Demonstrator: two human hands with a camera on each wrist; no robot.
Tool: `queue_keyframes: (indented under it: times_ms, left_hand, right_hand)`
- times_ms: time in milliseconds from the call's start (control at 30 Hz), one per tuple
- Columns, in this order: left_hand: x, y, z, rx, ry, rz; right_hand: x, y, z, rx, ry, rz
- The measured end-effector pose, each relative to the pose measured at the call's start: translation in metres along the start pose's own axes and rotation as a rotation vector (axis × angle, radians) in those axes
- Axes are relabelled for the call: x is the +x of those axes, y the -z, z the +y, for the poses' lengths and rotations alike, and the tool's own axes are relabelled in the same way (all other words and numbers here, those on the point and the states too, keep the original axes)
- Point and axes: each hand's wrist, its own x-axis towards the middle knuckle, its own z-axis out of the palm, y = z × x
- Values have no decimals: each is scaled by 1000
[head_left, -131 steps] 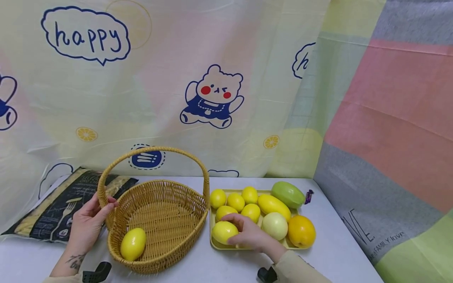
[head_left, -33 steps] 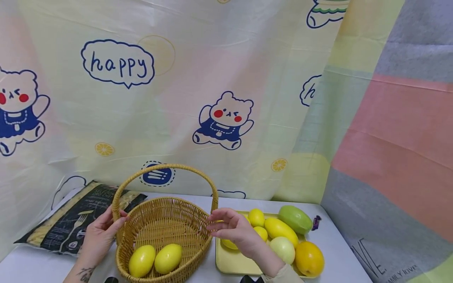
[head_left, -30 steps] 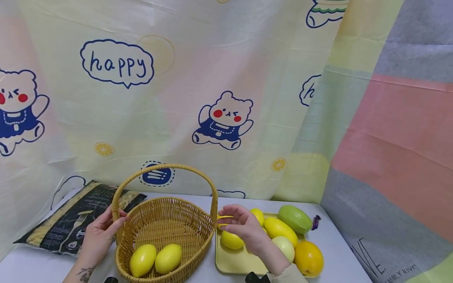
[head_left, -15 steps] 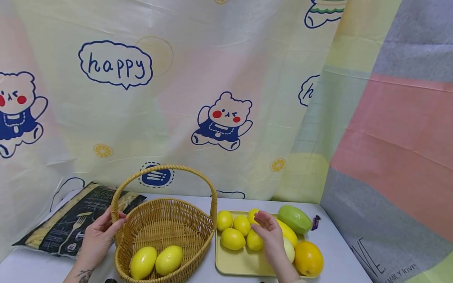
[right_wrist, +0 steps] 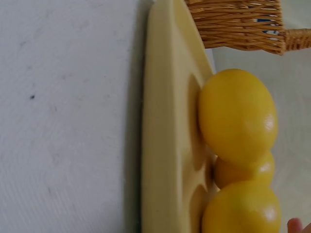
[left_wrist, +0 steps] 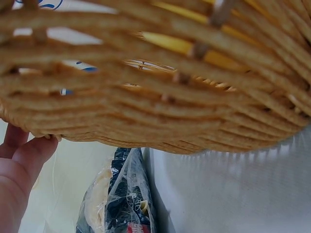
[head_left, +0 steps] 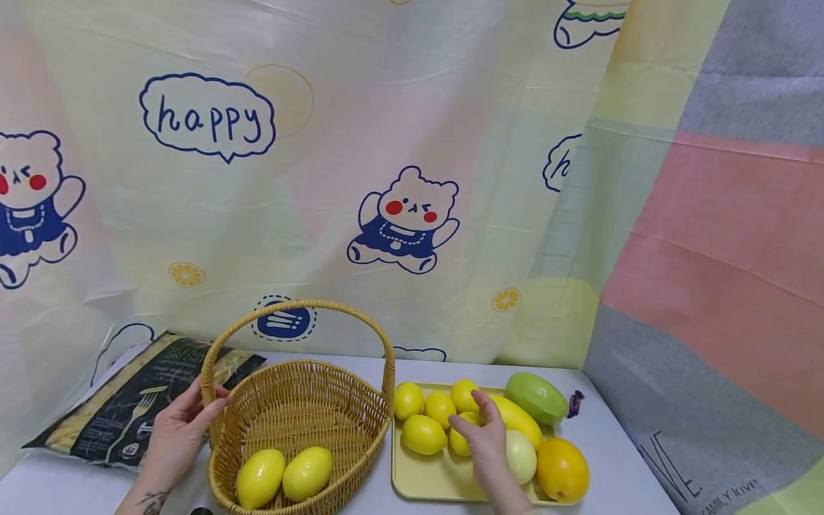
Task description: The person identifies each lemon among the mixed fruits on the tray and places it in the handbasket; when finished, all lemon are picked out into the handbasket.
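A wicker basket (head_left: 309,400) stands on the white table with two lemons (head_left: 283,476) lying inside. My left hand (head_left: 202,404) grips the base of the basket's handle on its left side; in the left wrist view its fingers (left_wrist: 22,158) touch the woven wall (left_wrist: 155,97). To the right is a yellow tray (head_left: 428,490) of fruit. My right hand (head_left: 465,423) reaches over it, fingers curled onto a small lemon (head_left: 458,445). The right wrist view shows the tray's rim (right_wrist: 160,145), a lemon (right_wrist: 238,114) and the basket (right_wrist: 243,24).
Several more lemons (head_left: 423,434), a long yellow fruit (head_left: 520,423), a green mango (head_left: 536,398), a pale apple (head_left: 523,459) and an orange (head_left: 562,468) share the tray. A purple sweet (head_left: 575,403) lies beside it. A dark pasta bag (head_left: 122,408) lies left. Patterned cloth hangs behind.
My right hand left the basket after a second lemon went in, crossed back over the tray and lowered onto a small lemon. The left hand stayed on the handle.
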Motion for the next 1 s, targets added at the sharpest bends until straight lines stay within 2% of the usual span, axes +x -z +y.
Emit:
queue_keyframes:
  times_ms: [467, 767, 867, 1000]
  left_hand:
    - [0, 0, 0, 1, 18, 3]
    - [0, 1, -2, -5, -28, 4]
    - [-1, 1, -2, -9, -27, 2]
    - [0, 1, -2, -11, -10, 2]
  right_hand:
    - [5, -9, 11, -135, -109, -4]
    - [7, -10, 10, -203, -139, 17]
    - [6, -10, 9, -243, -127, 23]
    - [4, -11, 7, -307, -55, 38]
